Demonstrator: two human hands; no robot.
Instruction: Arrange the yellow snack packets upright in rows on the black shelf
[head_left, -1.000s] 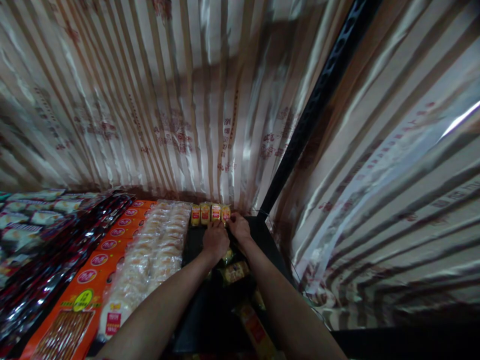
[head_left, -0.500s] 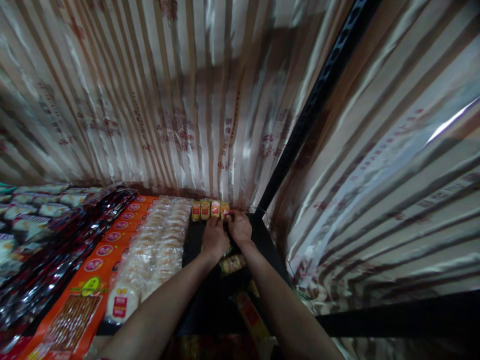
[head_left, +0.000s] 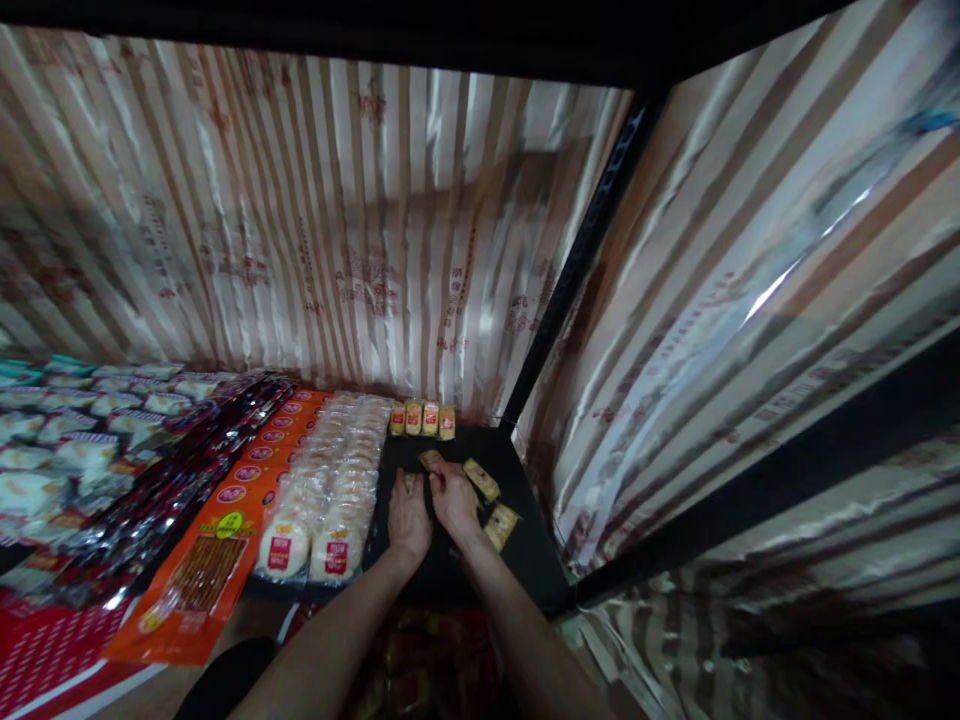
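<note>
Small wrapped packets point(head_left: 481, 480), presumably light, slippery, crushable; best gripped along long sides. At left hand point(head_left: 411, 518), right hand point(head_left: 453, 499): cannot tell whether pinching or touching.

The head view looks forward and down from nearby onto the hands point(head_left: 410, 518) and black shelf point(head_left: 529, 565).

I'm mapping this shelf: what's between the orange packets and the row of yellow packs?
Head view: two rows of white packs separate the orange packets from the four yellow packs.
</note>
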